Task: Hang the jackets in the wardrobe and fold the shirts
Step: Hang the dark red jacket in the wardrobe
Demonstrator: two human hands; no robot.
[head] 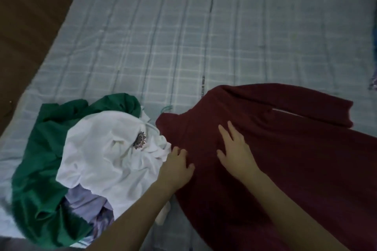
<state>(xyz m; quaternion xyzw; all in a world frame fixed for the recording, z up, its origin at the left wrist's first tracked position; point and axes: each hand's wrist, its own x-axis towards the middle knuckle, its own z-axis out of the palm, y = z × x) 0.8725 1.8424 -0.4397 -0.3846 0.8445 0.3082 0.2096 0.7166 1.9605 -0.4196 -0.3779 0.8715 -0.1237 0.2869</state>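
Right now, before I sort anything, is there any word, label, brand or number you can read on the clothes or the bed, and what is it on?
Nothing can be read here.
Bedsheet: a small dark mark with light specks near the maroon shirt may be print, too blurred to read.
White shirt: a round patterned emblem, no letters visible.
Green garment: no text.

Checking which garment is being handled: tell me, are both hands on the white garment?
No: the left hand and right hand both rest on the maroon garment, beside the white garment.
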